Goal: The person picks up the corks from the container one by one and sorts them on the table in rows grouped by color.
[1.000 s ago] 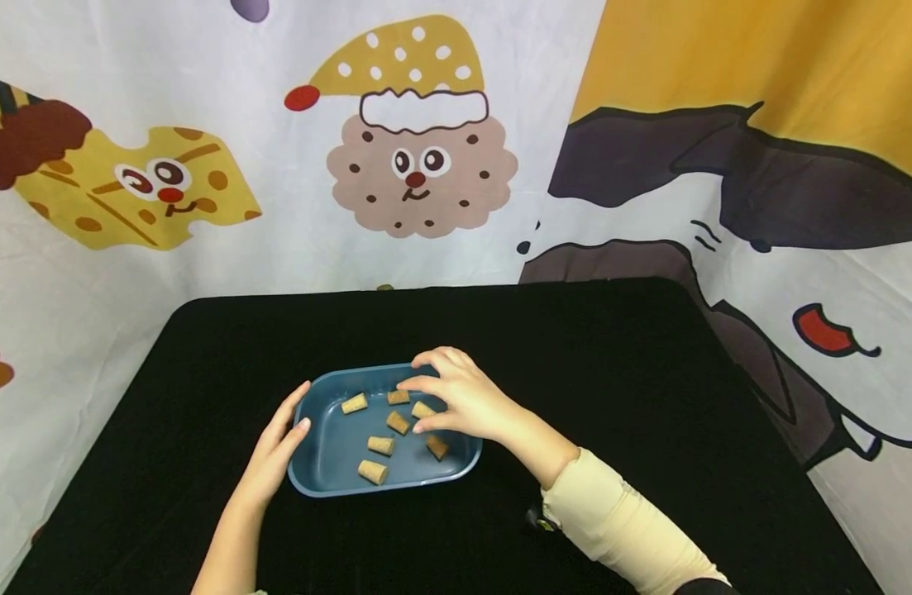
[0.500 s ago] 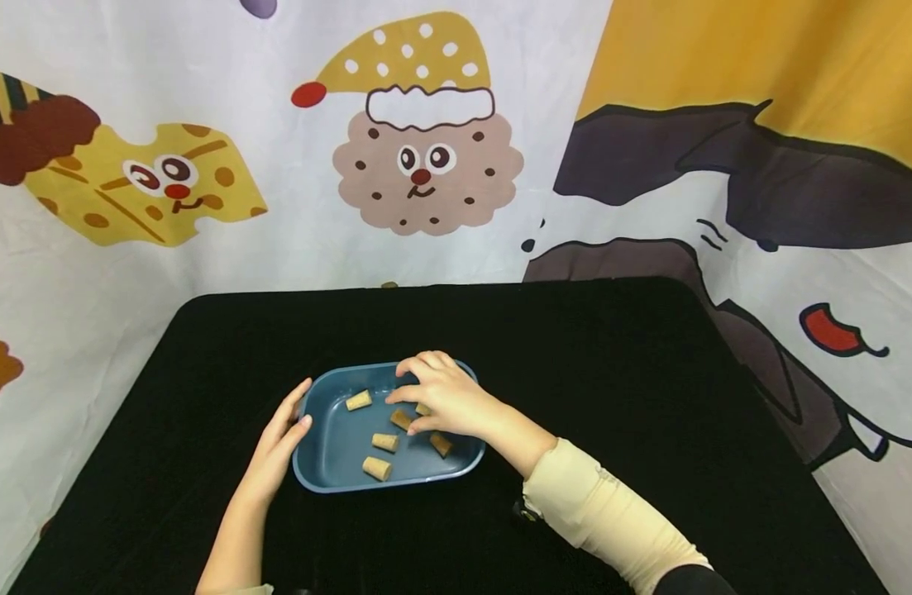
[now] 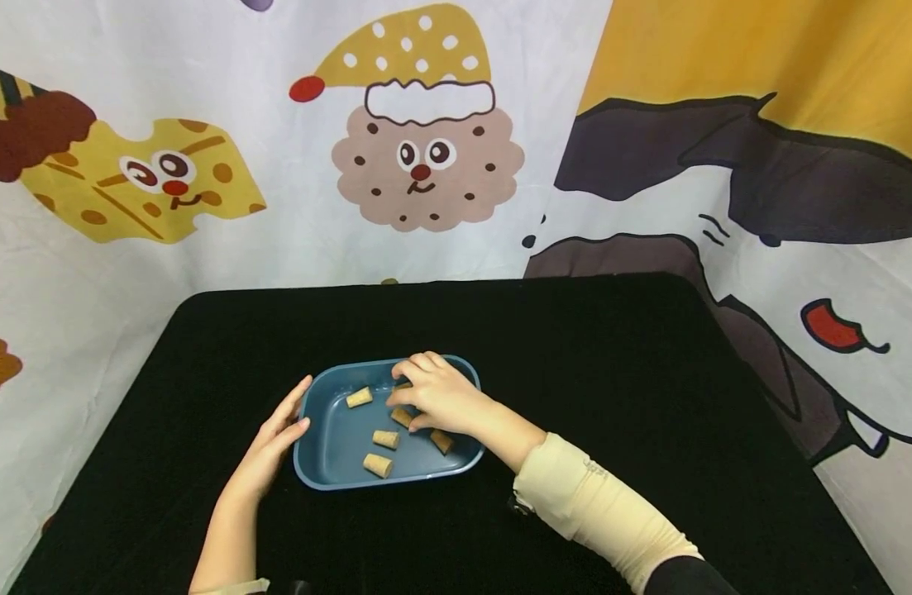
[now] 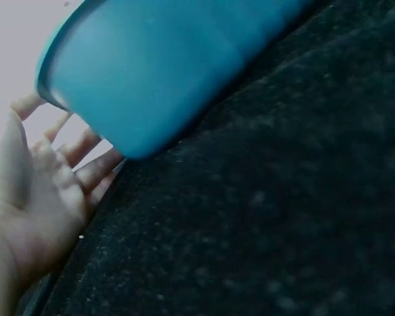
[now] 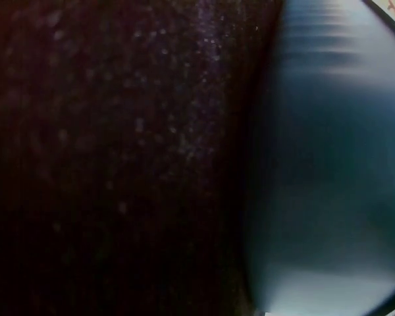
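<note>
A blue rectangular tray (image 3: 336, 450) with rounded corners holds several tapered cork stoppers. My left hand (image 3: 271, 442) is at its left end, thumb by the rim; in the left wrist view the hand's (image 4: 49, 184) fingers lie loosely extended along the outer wall (image 4: 145, 79). Over the right half hovers my right hand (image 3: 444, 395), fingers bent and spread, with one cork (image 3: 401, 417) below the gap between thumb and index finger. Another cork (image 3: 402, 386) peeks out between the fingers. No grip on a cork is visible. The right wrist view misses the hand.
To the left and front of the tray lie loose corks, one at the back (image 3: 359, 397), one mid-tray (image 3: 385, 439) and one near the front wall (image 3: 377, 465). Black cloth (image 3: 589, 364) covers the table. Behind it hangs a cartoon-printed curtain (image 3: 277, 264).
My right hand has shifted left and slightly lower over the corks, hiding a cork at the right. The left hand stays at the tray's left end. The tray's corks look unmoved.
</note>
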The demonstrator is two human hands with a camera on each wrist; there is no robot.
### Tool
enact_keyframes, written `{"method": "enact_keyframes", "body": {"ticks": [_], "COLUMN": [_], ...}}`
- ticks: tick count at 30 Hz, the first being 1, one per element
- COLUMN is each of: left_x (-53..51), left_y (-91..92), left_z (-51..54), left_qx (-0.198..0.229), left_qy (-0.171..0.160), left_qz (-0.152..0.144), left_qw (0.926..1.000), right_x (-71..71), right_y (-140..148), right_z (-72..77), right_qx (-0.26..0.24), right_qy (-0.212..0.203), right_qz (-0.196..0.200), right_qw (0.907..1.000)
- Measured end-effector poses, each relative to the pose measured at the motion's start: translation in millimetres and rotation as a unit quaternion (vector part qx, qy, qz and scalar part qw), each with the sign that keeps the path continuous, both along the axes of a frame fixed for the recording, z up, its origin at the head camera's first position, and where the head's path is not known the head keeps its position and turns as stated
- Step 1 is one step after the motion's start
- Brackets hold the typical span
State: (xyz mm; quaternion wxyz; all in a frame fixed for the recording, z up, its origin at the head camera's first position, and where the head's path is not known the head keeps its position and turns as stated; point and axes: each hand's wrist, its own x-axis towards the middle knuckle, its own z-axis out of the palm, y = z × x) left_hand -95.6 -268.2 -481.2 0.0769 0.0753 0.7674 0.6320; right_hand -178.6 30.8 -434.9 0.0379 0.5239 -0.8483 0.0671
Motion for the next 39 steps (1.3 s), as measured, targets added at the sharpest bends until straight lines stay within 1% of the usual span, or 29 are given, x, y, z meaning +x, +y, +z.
{"method": "enact_keyframes", "body": {"ticks": [4, 7, 13, 16, 24, 30, 34, 39], "left_x": [-0.4, 0.0, 0.6, 0.4, -0.9, -1.4, -1.3, -1.1], "left_y": [-6.8, -9.8, -12.7, -13.1, -14.4, -14.8, -15.1, -15.5], "left_z": [0.0, -1.2, -4.5, -4.6, -4.7, -6.1, -6.4, -6.4], "left_qx": [0.013, 0.025, 0.034, 0.037, 0.043, 0.05, 0.051, 0.05], "left_qy": [0.006, 0.014, 0.02, 0.022, 0.022, 0.027, 0.031, 0.032], "left_qz": [-0.027, -0.034, -0.046, -0.049, -0.051, -0.056, -0.056, -0.057], "left_qw": [0.9995, 0.999, 0.9982, 0.9979, 0.9975, 0.9968, 0.9967, 0.9966], "right_x": [-0.7, -0.1, 1.2, 1.1, -0.7, -0.5, 1.1, 3.3], "right_y": [-1, -1, -2, -3, -2, 0, 2, 5], "right_z": [-0.7, -1.5, -7.7, -8.9, -7.3, -5.3, -2.0, 5.4], "right_qx": [0.002, 0.004, 0.029, 0.032, 0.012, 0.0, -0.007, -0.035], "right_qy": [0.011, 0.021, 0.056, 0.062, 0.041, 0.018, 0.021, 0.033], "right_qz": [0.004, 0.007, 0.014, 0.013, 0.009, -0.008, -0.017, -0.027], "right_qw": [0.9999, 0.9997, 0.9979, 0.9975, 0.999, 0.9998, 0.9996, 0.9985]}}
